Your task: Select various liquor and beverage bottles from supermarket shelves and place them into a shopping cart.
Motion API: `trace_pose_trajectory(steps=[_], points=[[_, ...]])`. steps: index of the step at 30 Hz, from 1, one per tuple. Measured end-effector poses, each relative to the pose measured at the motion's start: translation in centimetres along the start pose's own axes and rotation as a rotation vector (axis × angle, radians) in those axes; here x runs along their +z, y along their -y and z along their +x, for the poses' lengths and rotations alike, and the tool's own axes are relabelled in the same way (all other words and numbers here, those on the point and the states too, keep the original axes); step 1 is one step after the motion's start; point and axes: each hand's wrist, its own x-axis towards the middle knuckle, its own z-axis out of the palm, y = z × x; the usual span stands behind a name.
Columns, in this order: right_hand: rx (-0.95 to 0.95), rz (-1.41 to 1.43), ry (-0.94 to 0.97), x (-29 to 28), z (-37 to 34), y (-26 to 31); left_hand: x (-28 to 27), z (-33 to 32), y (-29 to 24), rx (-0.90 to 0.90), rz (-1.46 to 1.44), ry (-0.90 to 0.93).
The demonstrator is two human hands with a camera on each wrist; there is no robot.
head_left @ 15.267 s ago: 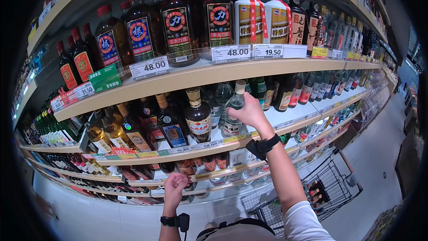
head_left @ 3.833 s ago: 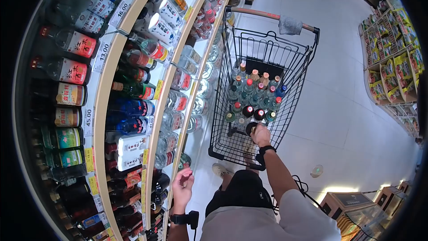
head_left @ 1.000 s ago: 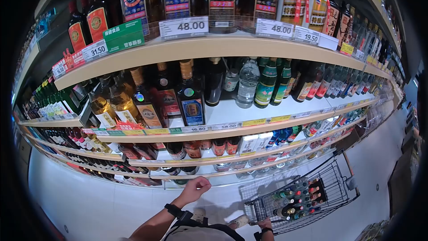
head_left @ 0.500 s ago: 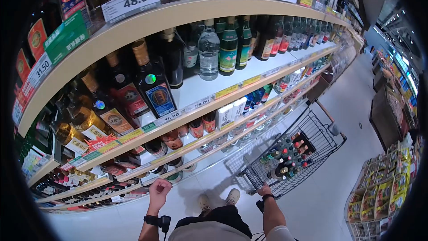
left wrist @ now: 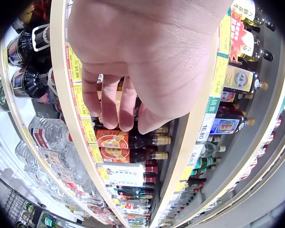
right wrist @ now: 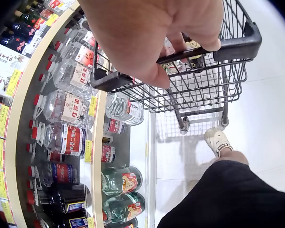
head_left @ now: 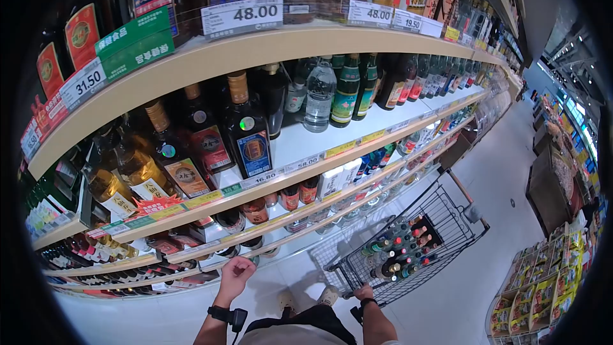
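My right hand point(head_left: 364, 292) grips the near end rim of a black wire shopping cart point(head_left: 464, 243). The right wrist view shows its fingers curled round the black bar point(right wrist: 237, 47). Several bottles point(head_left: 399, 252) with red, gold and dark caps stand together inside the cart. My left hand point(head_left: 236, 275) hangs in front of the lower shelves, fingers loosely curled with nothing in them. Beyond it in the left wrist view are bottles with orange labels point(left wrist: 115, 156). On the middle shelf stand a blue-labelled dark bottle point(head_left: 255, 153) and a clear bottle point(head_left: 319, 99).
Curved shelf edges point(head_left: 268, 45) with price tags run across the front and left. Large clear bottles point(right wrist: 66, 107) fill a lower shelf beside the cart. A snack rack point(head_left: 543, 281) stands at right, past the pale floor aisle point(head_left: 447, 300).
Earlier the right hand held a clear bottle at the middle shelf, then a dark bottle inside the cart. Now it is on the cart's rim. The head view has turned back to the shelves.
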Motion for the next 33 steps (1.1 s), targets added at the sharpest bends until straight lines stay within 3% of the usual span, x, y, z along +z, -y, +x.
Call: trace_pose_trajectory(steps=[4, 5, 7, 10, 13, 17, 19, 21, 26, 33], points=[[0.015, 0.063, -0.075, 1.7, 0.1, 0.3, -0.8, 0.1, 0.5, 0.049, -0.013, 0.006], [-0.061, -0.025, -0.14, 5.1, 4.1, -2.3, -1.1, 0.1, 0.6, 0.058, -0.013, 0.01], [-0.224, -0.254, -0.08, 10.1, 11.1, -7.4, -1.5, 0.0, 0.8, 0.08, -0.022, 0.017], [-0.034, 0.11, -0.105, 1.4, -1.7, 0.7, -2.2, -0.1, 0.7, 0.093, -0.037, 0.014], [-0.044, 0.094, -0.218, -0.2, -2.5, 1.4, -2.2, 0.1, 0.1, 0.073, -0.051, -0.009], [-0.361, -0.195, -0.123, -6.6, -1.7, 5.0, -2.4, 0.5, -0.2, 0.099, -0.073, -0.02], [-0.414, 0.104, -0.183, -10.2, -2.1, 6.5, -2.5, 0.7, -0.8, 0.125, -0.004, -0.018], [-0.351, 0.174, -0.311, -15.9, -9.9, 12.9, -2.5, 0.7, -2.1, 0.165, 0.12, -0.022], [-0.636, 0.125, -0.392, -23.6, -20.6, 23.2, -1.9, 0.4, -4.3, 0.279, 0.115, -0.068], [-1.082, 0.169, -0.623, -26.5, -33.3, 32.8, -2.4, -1.0, -5.4, 0.288, 0.084, -0.074]])
